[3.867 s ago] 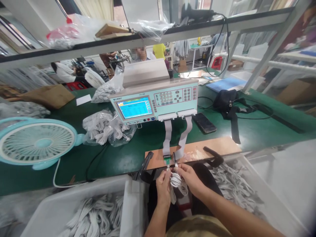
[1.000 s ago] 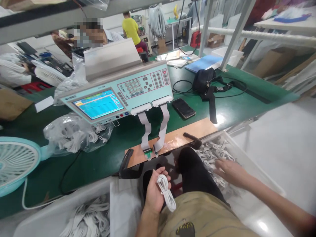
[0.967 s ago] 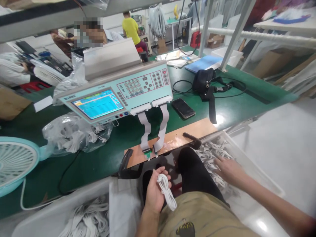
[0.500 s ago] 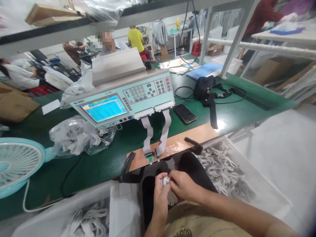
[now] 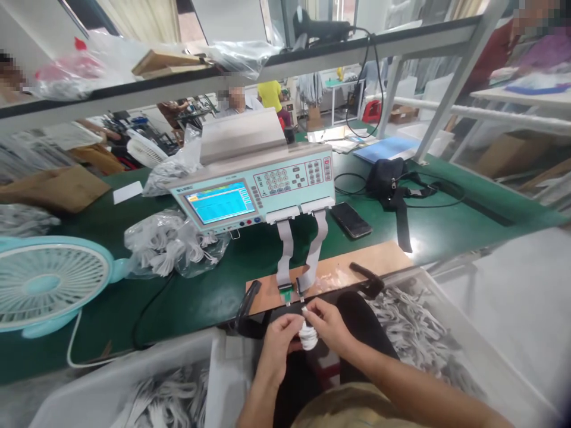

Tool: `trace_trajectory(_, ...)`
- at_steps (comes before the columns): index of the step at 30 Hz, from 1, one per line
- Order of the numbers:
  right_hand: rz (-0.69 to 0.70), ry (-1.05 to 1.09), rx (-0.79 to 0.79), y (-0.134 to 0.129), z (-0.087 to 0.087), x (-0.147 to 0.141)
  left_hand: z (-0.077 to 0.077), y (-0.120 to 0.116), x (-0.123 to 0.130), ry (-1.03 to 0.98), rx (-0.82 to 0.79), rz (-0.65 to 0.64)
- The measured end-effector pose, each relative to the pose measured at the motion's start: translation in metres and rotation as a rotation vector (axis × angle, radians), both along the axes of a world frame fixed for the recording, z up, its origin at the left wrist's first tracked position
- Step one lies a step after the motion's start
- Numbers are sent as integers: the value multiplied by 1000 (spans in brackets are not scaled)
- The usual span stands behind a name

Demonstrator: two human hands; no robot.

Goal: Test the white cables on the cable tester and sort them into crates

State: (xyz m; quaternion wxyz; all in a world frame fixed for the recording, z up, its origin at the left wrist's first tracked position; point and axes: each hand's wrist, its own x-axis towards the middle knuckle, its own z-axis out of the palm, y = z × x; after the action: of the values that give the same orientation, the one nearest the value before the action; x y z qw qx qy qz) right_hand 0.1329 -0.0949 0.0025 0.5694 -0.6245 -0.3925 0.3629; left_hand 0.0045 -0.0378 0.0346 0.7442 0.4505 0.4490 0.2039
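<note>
A coiled white cable (image 5: 308,337) hangs between my hands at the front edge of the table. My left hand (image 5: 280,342) is closed on the coil from the left. Between the thumb and fingers of my right hand (image 5: 329,326) is the cable's plug end (image 5: 305,310), close to the small metal connector (image 5: 301,299) of the right ribbon cable (image 5: 316,255). Whether plug and connector touch, I cannot tell. Just to the left, a green circuit board (image 5: 286,294) ends the other ribbon cable (image 5: 284,252). Both ribbons come from a cable tester (image 5: 263,196) with a lit screen.
A wooden strip (image 5: 379,260) lies under two black clamps (image 5: 366,279). White bins of cables stand at the right (image 5: 495,362) and left (image 5: 214,362). A phone (image 5: 351,220), black bag (image 5: 384,179), bagged cables (image 5: 165,241) and blue fan (image 5: 49,285) are on the table.
Both hands have moved up and forward with the coiled cable, toward the ribbon connectors. My right hand now pinches the plug end there. The camera view has tilted up and shifted left.
</note>
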Motion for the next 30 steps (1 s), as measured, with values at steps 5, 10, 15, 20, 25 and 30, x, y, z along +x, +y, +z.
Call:
trace_trajectory(5, 6, -130, -21, 3, 4, -3, 1, 9, -7, 99, 394, -221)
trace_trajectory(10, 50, -481, 97, -4, 6, -5, -11, 9, -6, 206, 571, -161)
trace_trajectory(15, -3, -151, 59, -2, 6, -7, -19, -1, 0, 154, 591, 3)
trace_trajectory(20, -81, 263, -31, 8, 6, -7, -28, -6, 4, 138, 506, 157)
trace_trajectory(25, -116, 337, -27, 12, 10, -8, -30, -6, 7, -95, 126, 250)
trace_trajectory(30, -139, 424, -75, 14, 15, -10, -21, -2, 3, -140, 61, 161)
